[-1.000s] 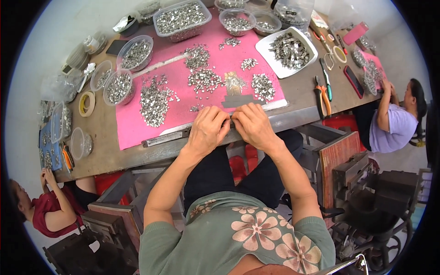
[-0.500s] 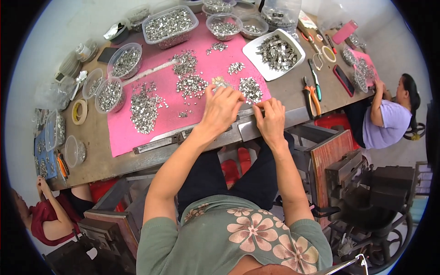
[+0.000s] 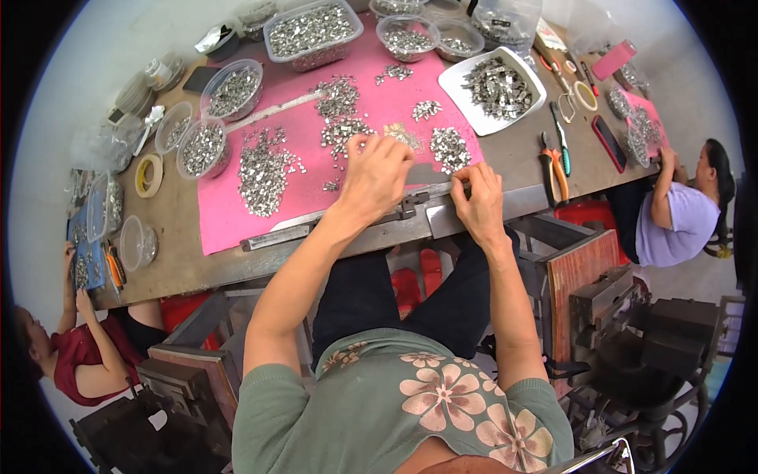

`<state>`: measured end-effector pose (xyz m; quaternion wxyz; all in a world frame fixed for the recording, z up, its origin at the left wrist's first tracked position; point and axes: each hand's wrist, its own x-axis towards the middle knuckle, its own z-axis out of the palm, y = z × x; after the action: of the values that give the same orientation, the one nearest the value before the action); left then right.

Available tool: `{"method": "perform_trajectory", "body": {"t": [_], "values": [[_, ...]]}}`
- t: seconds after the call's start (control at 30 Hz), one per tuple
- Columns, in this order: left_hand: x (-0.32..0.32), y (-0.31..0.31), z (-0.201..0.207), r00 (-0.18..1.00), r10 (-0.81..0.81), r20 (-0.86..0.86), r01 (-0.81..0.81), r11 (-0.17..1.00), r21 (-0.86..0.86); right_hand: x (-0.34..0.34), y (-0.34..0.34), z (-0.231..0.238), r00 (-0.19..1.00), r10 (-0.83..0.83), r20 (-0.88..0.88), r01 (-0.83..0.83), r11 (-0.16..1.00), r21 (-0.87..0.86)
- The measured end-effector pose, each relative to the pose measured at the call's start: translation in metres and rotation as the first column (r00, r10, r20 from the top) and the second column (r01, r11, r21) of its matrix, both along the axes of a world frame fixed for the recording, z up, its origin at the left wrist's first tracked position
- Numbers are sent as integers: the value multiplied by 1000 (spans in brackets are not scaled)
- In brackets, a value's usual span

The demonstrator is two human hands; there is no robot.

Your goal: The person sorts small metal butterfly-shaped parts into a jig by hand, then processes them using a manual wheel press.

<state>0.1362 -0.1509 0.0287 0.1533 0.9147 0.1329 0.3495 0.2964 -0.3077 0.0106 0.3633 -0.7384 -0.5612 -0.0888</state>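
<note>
My left hand (image 3: 377, 178) hovers over the near edge of a pink mat (image 3: 300, 189), its fingers curled together. Whatever its fingertips hold, if anything, is too small to make out. To its right, my right hand (image 3: 480, 204) is at the bench's front edge, thumb and fingers pinched at a tiny dark spot I cannot identify. Between the hands runs a metal rail (image 3: 296, 233) with a small dark metal block (image 3: 410, 205) on it. Just beyond my right hand lies a pile of small shiny metal pieces (image 3: 450, 150).
More metal pieces lie in heaps (image 3: 264, 178) on the mat. Plastic tubs (image 3: 207, 148) of them stand left and behind. A white tray (image 3: 478, 114) holds darker linked pieces. Orange-handled pliers (image 3: 553, 170) and a phone (image 3: 608, 144) lie right. Two people sit at either side.
My left hand has drawn a little left, away from my right hand, uncovering the dark block on the rail. The whole view has shifted slightly. The person at left has parted their hands.
</note>
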Motion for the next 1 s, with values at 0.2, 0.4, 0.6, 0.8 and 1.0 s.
{"method": "perform_trajectory", "body": {"t": [0.2, 0.4, 0.6, 0.8, 1.0], "values": [[-69, -22, -3, 997, 63, -50, -70, 988, -138, -50, 19, 17, 918, 379, -117, -367, 924, 108], [-75, -31, -8, 998, 55, -30, -58, 992, -116, -65, 30, 14, 890, 449, 77, -451, 893, 11], [-80, -27, -13, 999, 41, 14, -39, 987, -156, -55, 25, 15, 888, 452, -82, -443, 890, 108], [-63, -40, -10, 969, 236, -71, -243, 960, -137, -52, 17, 4, 872, 290, -393, -249, 956, 153], [-66, -43, -9, 965, 262, -5, -260, 954, -150, -51, 15, 2, 886, 283, -367, -249, 959, 137]]}}
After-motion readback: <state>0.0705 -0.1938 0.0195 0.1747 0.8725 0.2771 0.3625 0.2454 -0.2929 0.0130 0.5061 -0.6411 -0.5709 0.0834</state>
